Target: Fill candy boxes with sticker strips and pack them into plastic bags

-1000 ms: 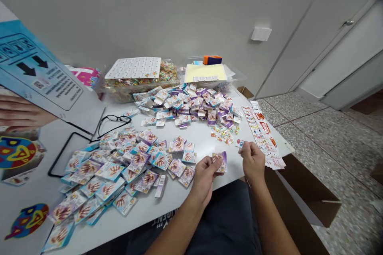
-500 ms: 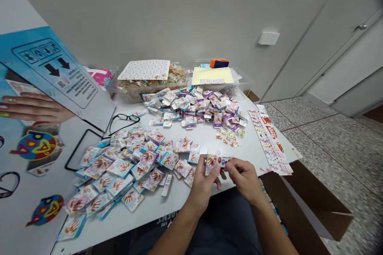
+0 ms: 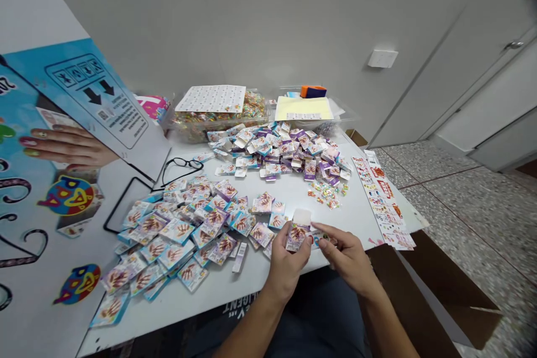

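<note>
Near the table's front edge, my left hand (image 3: 282, 268) is closed around a small purple-and-white cardboard box (image 3: 297, 235) printed with a hand picture. Its white top flap (image 3: 302, 216) stands up, open. Close beside it, my right hand (image 3: 346, 260) pinches a small white sticker strip (image 3: 317, 239) with round coloured pictures. The strip lies against the box's right side; part of it is hidden by fingers. Left of my hands spreads a heap of closed boxes (image 3: 173, 233). Farther back lies a pile of boxes with open flaps (image 3: 272, 148), with small clear packets (image 3: 328, 193) in front.
Two clear plastic bins, a left one (image 3: 191, 133) full of colourful packets and a right one (image 3: 350, 117), stand by the wall. Black glasses (image 3: 184, 163) lie behind the left heap. Sticker sheets (image 3: 384, 201) line the right edge, above a cardboard carton (image 3: 453, 296). A printed display board (image 3: 138, 117) rises at left.
The box's white flap now shows raised at the top, with the box tilted differently. The sticker strip has shifted slightly lower beside it. The whole view has swung a little left.
</note>
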Motion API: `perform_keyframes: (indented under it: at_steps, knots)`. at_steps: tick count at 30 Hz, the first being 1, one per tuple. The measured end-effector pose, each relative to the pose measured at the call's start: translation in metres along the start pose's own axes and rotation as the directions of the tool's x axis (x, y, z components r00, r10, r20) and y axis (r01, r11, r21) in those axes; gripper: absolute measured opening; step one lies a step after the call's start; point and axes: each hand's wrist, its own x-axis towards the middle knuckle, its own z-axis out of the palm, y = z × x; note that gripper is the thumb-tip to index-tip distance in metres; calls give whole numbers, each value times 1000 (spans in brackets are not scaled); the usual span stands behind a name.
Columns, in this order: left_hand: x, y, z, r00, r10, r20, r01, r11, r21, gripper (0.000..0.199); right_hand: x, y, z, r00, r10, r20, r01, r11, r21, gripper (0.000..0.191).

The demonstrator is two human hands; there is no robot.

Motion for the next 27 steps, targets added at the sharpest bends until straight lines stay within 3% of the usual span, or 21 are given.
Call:
perform_keyframes:
  at_steps: [3,6,8,10,13,16,20,25,27]
  knots:
    - [-7,-6,1,999,42,-20,-42,999,16,62,-7,6,13,972,-21,-232,24,1000,14,64]
    - [-18,-5,6,992,97,78,-103,992,70,55,-10,5,23,889,-131,-440,92,990,-108,54]
    - [-24,-3,9,980,137,146,-153,983,104,48,-9,1,26,851,-179,-494,94,977,-191,40]
    - [-25,-2,10,973,133,191,-160,978,131,40,-5,-4,26,832,-159,-532,66,980,-190,43]
    - [-24,-1,8,962,56,266,-115,971,209,33,1,-7,22,783,-53,-620,30,998,-48,48]
    - [-24,4,5,932,40,361,-170,926,337,31,6,-9,15,736,-9,-677,46,998,37,49]
    - [-28,14,7,867,-10,499,-239,870,432,30,7,-18,7,796,-22,-605,-4,999,-42,43]
    - [-33,29,10,836,-79,543,-237,840,488,27,6,-34,-1,899,-89,-429,14,985,-174,33]
    - [-34,36,11,813,-127,569,-262,792,551,21,7,-39,-3,916,-119,-383,32,974,-226,29]
